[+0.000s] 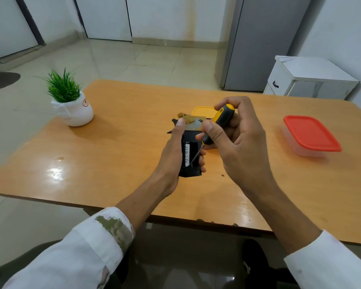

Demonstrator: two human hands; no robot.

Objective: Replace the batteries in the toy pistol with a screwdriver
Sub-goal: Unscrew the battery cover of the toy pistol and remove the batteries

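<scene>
Markings: red round mark on white plant pot [75, 110], unreadable; print on battery [187, 154] too small to read.
Left hand [173, 147]: curled round toy pistol [191, 140], thumb up its left side, fingertips on the right.
Right hand [238, 134]: clamped on screwdriver [217, 122] by its black-and-yellow handle; tip in the open compartment beside the battery.
Toy pistol: held at mid-worktop, black grip toward camera.
Worktop [113, 163]: glossy orange wood-look; red-lidded container [311, 134] at right, yellow lid [202, 111] behind pistol.
Room: pale tiled floor [133, 59], white cabinet [308, 78] far right.
</scene>
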